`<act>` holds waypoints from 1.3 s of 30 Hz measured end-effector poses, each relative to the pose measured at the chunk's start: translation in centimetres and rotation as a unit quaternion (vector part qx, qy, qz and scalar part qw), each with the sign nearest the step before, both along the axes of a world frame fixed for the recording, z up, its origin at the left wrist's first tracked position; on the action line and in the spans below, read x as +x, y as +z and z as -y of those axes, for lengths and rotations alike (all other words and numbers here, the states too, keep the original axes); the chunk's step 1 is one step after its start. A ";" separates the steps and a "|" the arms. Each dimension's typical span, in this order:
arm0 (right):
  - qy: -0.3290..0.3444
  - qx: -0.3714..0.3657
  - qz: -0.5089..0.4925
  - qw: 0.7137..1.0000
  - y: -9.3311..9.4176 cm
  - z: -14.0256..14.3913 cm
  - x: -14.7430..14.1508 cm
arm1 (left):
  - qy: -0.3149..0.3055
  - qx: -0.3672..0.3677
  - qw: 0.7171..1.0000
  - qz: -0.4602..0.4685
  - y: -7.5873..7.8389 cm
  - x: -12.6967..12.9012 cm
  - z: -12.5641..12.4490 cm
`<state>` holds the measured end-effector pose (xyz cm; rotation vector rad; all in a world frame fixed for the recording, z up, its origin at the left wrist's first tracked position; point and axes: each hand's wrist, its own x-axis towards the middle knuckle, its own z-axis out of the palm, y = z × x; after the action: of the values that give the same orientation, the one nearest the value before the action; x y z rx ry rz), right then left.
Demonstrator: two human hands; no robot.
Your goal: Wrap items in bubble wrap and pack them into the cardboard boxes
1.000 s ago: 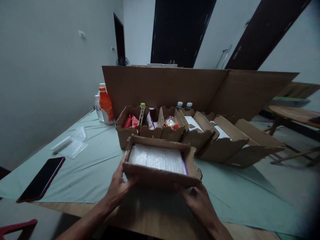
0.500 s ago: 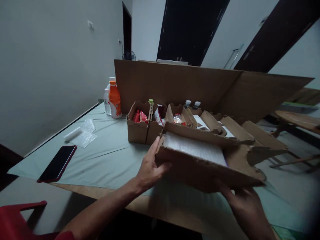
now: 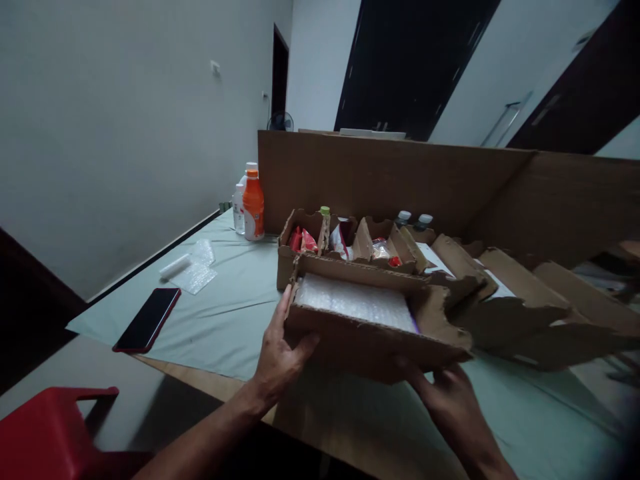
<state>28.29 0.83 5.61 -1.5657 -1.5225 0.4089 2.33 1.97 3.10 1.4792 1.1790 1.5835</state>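
Note:
Both hands hold an open cardboard box (image 3: 350, 337), slightly tilted, over the front of the table. Inside it lies a bubble-wrapped item (image 3: 357, 300) with a purple edge showing at its right end. My left hand (image 3: 280, 353) grips the box's left end, thumb on the front wall and fingers along the side. At the lower right, my right hand (image 3: 447, 400) clasps the bottom edge, its fingertips hidden under the box. Behind it stands a row of cardboard boxes (image 3: 285, 267) holding red packets (image 3: 304, 241) and other packaged goods.
A phone (image 3: 147, 320) and bubble wrap (image 3: 193, 268) lie on the green tablecloth (image 3: 225, 333) at left. An orange bottle (image 3: 253, 207) stands beside clear bottles at the back. A tall cardboard panel (image 3: 380, 170) closes off the rear. A red stool (image 3: 50, 433) is at lower left.
The box, held in both hands, has moved left relative to the row of boxes, uncovering more of the row's right side. The camera view has swung left.

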 end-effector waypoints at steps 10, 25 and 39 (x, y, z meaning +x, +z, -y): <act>0.325 0.000 -0.090 0.941 -3.1 -10.3 -15.2 | 0.286 -0.042 0.956 -0.047 -3.6 -9.8 3.0; 0.301 0.029 -0.012 0.953 -8.8 -16.2 -22.0 | 0.273 -0.124 0.948 -0.106 -7.4 -15.1 0.9; 0.279 0.020 0.030 0.959 -13.4 -14.6 -20.1 | 0.314 -0.064 0.937 -0.137 -7.8 -9.9 -14.1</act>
<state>8.20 15.42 -7.83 -1.1014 -2.0028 0.6422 -7.57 16.09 -4.66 1.3376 2.0305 1.6768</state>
